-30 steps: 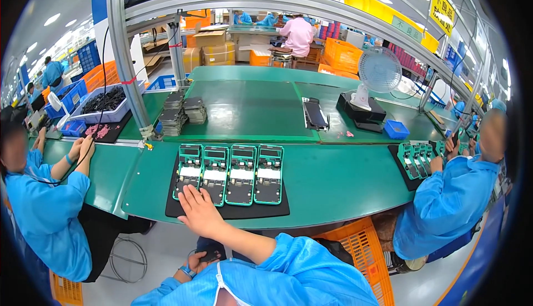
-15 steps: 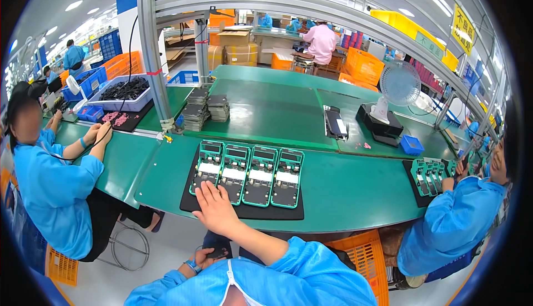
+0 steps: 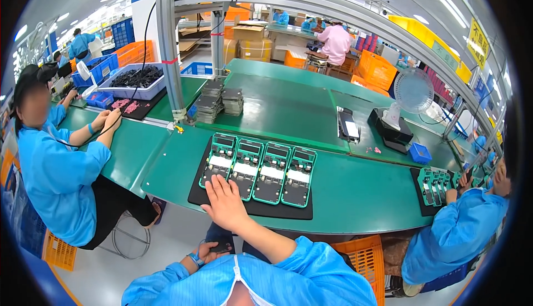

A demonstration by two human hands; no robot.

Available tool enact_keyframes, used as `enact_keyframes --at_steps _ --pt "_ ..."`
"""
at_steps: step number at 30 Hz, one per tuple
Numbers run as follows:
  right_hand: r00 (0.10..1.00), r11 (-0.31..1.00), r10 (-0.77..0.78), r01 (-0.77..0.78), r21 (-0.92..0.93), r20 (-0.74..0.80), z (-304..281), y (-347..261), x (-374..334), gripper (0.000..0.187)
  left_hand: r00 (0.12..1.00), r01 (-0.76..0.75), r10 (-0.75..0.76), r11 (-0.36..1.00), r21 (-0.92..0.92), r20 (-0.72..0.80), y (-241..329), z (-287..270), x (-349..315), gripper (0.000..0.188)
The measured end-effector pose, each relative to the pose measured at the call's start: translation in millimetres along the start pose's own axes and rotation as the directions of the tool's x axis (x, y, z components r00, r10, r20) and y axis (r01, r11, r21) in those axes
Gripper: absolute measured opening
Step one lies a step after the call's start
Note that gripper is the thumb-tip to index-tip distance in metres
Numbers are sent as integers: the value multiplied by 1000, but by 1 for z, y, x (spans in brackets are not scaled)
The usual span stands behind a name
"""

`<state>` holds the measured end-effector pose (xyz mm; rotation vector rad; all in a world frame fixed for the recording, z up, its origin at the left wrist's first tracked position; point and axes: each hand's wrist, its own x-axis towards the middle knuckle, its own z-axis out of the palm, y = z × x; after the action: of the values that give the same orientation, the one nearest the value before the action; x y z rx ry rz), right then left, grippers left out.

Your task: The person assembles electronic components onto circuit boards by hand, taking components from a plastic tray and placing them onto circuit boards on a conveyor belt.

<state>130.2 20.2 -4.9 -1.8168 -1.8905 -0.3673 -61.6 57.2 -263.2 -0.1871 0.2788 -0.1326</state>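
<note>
A black mat lies at the near edge of the green bench, bearing a row of several phone housings in green frames. Each has a white strip across its middle and dark parts at both ends. My right hand rests with outstretched fingers over the lower end of the leftmost housings, holding nothing. Down at my lap, my left hand has its fingers curled at a small dark flat object, whose kind I cannot make out.
Stacks of grey flat plates stand beyond the mat. A phone-like part, a fan and a blue bin are to the right. Co-workers in blue sit on both sides. A metal frame rises at left.
The whole view has shifted a little, so the bench appears further right. My right hand remains over the left housings, and my left hand stays at my lap.
</note>
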Motion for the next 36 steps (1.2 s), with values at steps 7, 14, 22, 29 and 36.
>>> enact_keyframes --at_steps 7,14,22,29,36 --pt "1000 1000 -2 2 -4 -9 -4 -3 -1 62 1000 8 -8 999 39 15 1 -7 -1 49" --pt "999 1000 -11 12 19 -39 -3 -3 -1 62 999 -41 44 996 85 -32 -2 1 -1 51" --pt "1000 1000 -9 9 13 -28 -3 -5 0 62 962 -134 181 965 226 -202 -10 15 -3 50" --pt "1000 1000 0 0 -12 2 -3 -6 -1 63 935 -168 236 952 257 -263 -16 28 -2 50" --pt "1000 999 0 1 -40 20 -2 -9 0 64 924 -196 275 937 289 -266 -16 28 -4 50"
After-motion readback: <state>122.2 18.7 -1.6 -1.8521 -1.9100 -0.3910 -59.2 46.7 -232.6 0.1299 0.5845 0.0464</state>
